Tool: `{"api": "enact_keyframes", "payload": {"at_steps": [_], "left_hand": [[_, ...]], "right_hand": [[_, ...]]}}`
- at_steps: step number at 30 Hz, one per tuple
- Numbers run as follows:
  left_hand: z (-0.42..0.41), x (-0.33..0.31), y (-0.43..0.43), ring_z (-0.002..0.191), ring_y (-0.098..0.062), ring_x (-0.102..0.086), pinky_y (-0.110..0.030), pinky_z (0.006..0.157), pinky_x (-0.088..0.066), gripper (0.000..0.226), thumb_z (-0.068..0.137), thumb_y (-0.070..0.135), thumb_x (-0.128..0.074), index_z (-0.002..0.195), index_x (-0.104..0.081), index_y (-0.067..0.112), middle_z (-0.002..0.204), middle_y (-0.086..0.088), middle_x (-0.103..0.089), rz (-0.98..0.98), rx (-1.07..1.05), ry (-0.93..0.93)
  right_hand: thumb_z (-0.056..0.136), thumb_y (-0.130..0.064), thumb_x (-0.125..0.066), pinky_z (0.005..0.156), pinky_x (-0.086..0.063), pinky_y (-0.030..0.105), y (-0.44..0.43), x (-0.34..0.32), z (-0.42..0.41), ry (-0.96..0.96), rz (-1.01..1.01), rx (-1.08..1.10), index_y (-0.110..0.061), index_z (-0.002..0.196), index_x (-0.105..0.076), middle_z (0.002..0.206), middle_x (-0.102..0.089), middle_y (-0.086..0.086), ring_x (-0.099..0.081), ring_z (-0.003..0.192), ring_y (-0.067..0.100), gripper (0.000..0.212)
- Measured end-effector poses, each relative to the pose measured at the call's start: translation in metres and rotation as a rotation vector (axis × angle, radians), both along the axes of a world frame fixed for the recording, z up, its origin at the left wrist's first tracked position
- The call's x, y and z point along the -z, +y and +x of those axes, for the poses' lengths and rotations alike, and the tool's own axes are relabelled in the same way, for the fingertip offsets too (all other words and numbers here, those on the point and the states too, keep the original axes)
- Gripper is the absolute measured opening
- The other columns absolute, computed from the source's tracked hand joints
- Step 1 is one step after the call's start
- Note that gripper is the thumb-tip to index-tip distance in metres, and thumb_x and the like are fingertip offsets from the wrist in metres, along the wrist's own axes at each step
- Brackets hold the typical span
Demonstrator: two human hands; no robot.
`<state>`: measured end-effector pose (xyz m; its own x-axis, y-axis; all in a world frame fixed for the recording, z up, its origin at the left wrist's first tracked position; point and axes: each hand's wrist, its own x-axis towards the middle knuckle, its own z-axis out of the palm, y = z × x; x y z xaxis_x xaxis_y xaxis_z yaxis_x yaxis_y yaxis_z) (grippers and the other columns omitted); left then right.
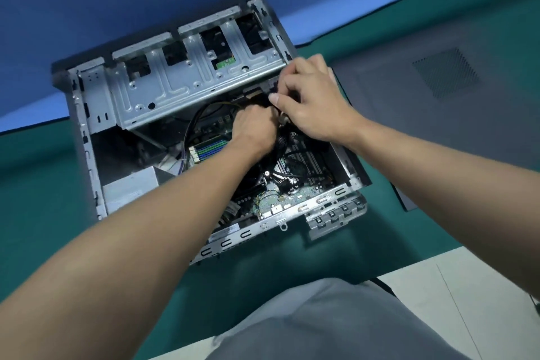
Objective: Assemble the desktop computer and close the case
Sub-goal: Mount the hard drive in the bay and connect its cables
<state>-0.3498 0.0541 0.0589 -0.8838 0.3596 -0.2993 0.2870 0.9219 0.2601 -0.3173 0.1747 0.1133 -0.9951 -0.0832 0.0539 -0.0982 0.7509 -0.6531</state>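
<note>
An open desktop case [87,137] lies on its side on a green table, its motherboard [295,181] showing inside. A metal drive cage [187,73] spans the case's far half. My left hand [254,128] reaches into the case below the cage, its fingers curled around a bundle of black cables [280,155]. My right hand [309,99] sits just right of it at the case's far right edge, pinching a small cable connector [283,119] between thumb and fingers. What the connector meets is hidden by both hands. The dark grey side panel [455,114] lies flat to the right of the case.
A silver power supply [131,187] sits in the case's near-left corner. RAM slots [207,150] lie left of my left wrist. A metal slot bracket [336,216] sticks out at the case's near-right corner. A blue wall stands behind the table; my grey-trousered legs and white floor are below.
</note>
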Motion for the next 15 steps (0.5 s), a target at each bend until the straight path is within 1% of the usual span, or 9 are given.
{"api": "enact_keyframes", "payload": {"at_steps": [2,4,5,7,8,9,12,13,15], "left_hand": [[0.009,-0.011,-0.006,0.105,-0.043,-0.058,-0.043,0.087,-0.044,0.023,0.088,0.009,-0.051,0.108,-0.062,0.003,0.109,-0.024,-0.066,0.010,-0.035,0.033],[0.018,-0.023,-0.012,0.108,-0.042,-0.059,-0.042,0.090,-0.045,0.026,0.086,0.009,-0.053,0.109,-0.064,0.005,0.109,-0.024,-0.067,0.138,-0.172,-0.032],[0.025,-0.028,-0.014,0.107,-0.039,-0.060,-0.037,0.089,-0.047,0.026,0.087,0.007,-0.053,0.107,-0.068,0.009,0.107,-0.022,-0.069,0.241,-0.243,-0.079],[0.041,-0.039,-0.013,0.097,-0.030,-0.062,-0.028,0.075,-0.043,0.024,0.089,0.006,-0.053,0.088,-0.072,0.020,0.095,-0.013,-0.072,0.438,-0.379,-0.189],[0.049,-0.044,-0.011,0.089,-0.028,-0.061,-0.027,0.068,-0.039,0.026,0.090,0.005,-0.052,0.077,-0.067,0.022,0.087,-0.011,-0.070,0.510,-0.438,-0.253],[0.056,-0.048,-0.008,0.081,-0.026,-0.059,-0.028,0.064,-0.037,0.029,0.091,0.002,-0.050,0.073,-0.062,0.021,0.080,-0.009,-0.066,0.583,-0.495,-0.317],[0.069,-0.058,0.000,0.071,-0.018,-0.055,-0.025,0.061,-0.040,0.026,0.088,-0.005,-0.048,0.084,-0.065,0.014,0.078,-0.003,-0.063,0.840,-0.697,-0.446],[0.071,-0.062,0.002,0.066,-0.011,-0.057,-0.020,0.058,-0.044,0.029,0.087,-0.006,-0.051,0.086,-0.067,0.019,0.078,0.001,-0.066,0.928,-0.776,-0.472],[0.071,-0.065,0.003,0.056,0.000,-0.058,-0.012,0.053,-0.044,0.031,0.087,-0.006,-0.057,0.087,-0.068,0.023,0.075,0.006,-0.067,1.045,-0.861,-0.487]], "right_hand": [[0.090,-0.033,-0.060,0.099,-0.028,0.038,0.000,-0.001,0.002,-0.003,0.042,-0.021,-0.021,0.070,-0.053,0.100,-0.051,-0.006,-0.035,0.107,0.018,0.025],[0.092,-0.032,-0.058,0.098,-0.025,0.034,-0.004,-0.002,0.005,-0.034,0.115,-0.027,-0.020,0.075,-0.059,0.107,-0.051,-0.002,-0.034,0.112,0.021,0.021],[0.092,-0.031,-0.056,0.097,-0.023,0.034,-0.005,-0.004,0.008,-0.054,0.160,-0.034,-0.018,0.080,-0.063,0.111,-0.050,-0.001,-0.032,0.114,0.022,0.020],[0.093,-0.028,-0.053,0.095,-0.021,0.034,-0.008,-0.009,0.016,-0.082,0.254,-0.070,-0.015,0.092,-0.068,0.117,-0.048,0.001,-0.029,0.116,0.023,0.020],[0.092,-0.026,-0.052,0.094,-0.020,0.034,-0.008,-0.013,0.022,-0.088,0.314,-0.105,-0.015,0.097,-0.068,0.120,-0.047,0.001,-0.028,0.116,0.024,0.020],[0.090,-0.024,-0.053,0.094,-0.021,0.035,-0.008,-0.016,0.029,-0.076,0.391,-0.149,-0.014,0.101,-0.067,0.123,-0.046,0.003,-0.028,0.116,0.025,0.021],[0.079,-0.022,-0.058,0.095,-0.019,0.040,-0.004,-0.026,0.049,-0.038,0.669,-0.284,-0.012,0.118,-0.060,0.127,-0.043,0.007,-0.028,0.118,0.029,0.040],[0.077,-0.022,-0.059,0.097,-0.019,0.042,-0.003,-0.029,0.055,-0.053,0.742,-0.309,-0.011,0.123,-0.057,0.127,-0.043,0.008,-0.029,0.119,0.029,0.047],[0.076,-0.020,-0.056,0.100,-0.022,0.043,-0.004,-0.033,0.064,-0.067,0.832,-0.312,-0.010,0.125,-0.054,0.125,-0.046,0.007,-0.034,0.118,0.029,0.050]]}}
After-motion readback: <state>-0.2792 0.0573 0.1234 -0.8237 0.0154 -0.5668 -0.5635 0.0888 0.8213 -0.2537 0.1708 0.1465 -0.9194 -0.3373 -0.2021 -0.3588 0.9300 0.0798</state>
